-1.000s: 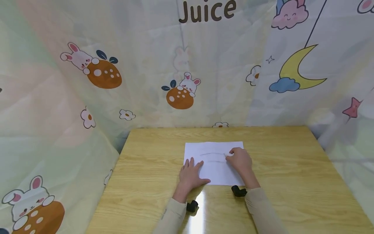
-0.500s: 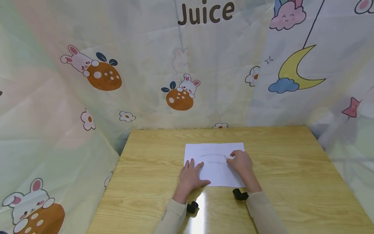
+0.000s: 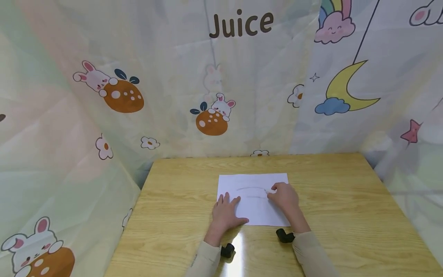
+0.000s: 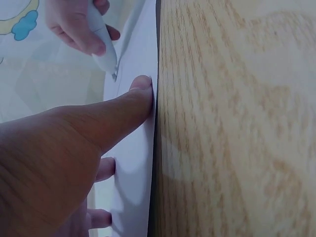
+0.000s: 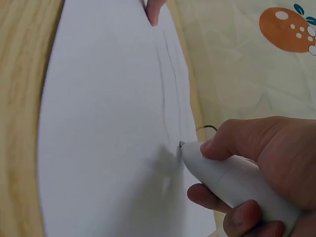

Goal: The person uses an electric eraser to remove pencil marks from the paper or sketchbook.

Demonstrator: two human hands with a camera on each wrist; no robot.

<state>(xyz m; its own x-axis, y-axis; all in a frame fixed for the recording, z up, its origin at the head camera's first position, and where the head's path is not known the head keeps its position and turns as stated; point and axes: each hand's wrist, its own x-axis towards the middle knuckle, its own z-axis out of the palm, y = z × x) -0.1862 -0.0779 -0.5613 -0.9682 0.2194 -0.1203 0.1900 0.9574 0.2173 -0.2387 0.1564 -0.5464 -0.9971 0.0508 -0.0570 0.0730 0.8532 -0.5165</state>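
A white sheet of paper (image 3: 259, 211) lies on the wooden table with two thin, roughly parallel lines on its far half. My left hand (image 3: 225, 212) rests flat on its left part, fingers spread, the thumb near the near edge in the left wrist view. My right hand (image 3: 285, 198) grips a thick white pen-shaped cutter (image 5: 222, 175) between thumb and fingers at the sheet's right side. In the right wrist view the cutter's small metal tip (image 5: 182, 144) sits at the lower end of the farther line.
The wooden table (image 3: 173, 207) stretches around the sheet on all sides. Printed cloth (image 3: 173, 96) hangs behind the table and along its sides. A black wrist-worn device (image 3: 227, 251) sits at the left sleeve, and another black device (image 3: 285, 235) at the right sleeve.
The head view has tilted up a little, so table and sheet appear slightly lower. Both hands keep nearly the same places on the sheet.
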